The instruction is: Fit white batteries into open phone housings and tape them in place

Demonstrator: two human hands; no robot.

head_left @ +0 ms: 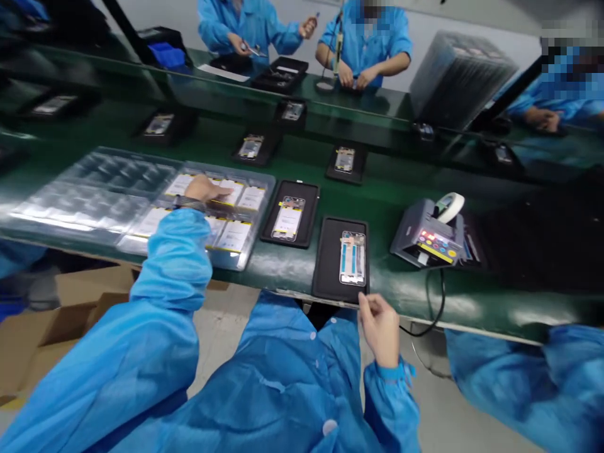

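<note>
My left hand (205,189) reaches over a clear plastic tray (257,248) of white, yellow-edged phone batteries. Its index finger is stretched out onto a battery (233,194) in the back row; the other fingers are partly hidden. By the bench's front edge, my right hand (381,328) has its fingers closed in a pinch at the near right corner of a black tray (326,264). In that tray lies an open phone frame (353,258) with blue strips. Between this tray and the batteries sits another black tray (268,229), whose phone (289,219) has a white battery inside.
More black trays with phones (344,160) stand farther back on the green bench. A grey tape dispenser (427,234) is at right, its cable hanging over the edge. Another clear tray (80,195) lies left. Co-workers in blue (365,38) work opposite. Cardboard boxes (61,321) stand below left.
</note>
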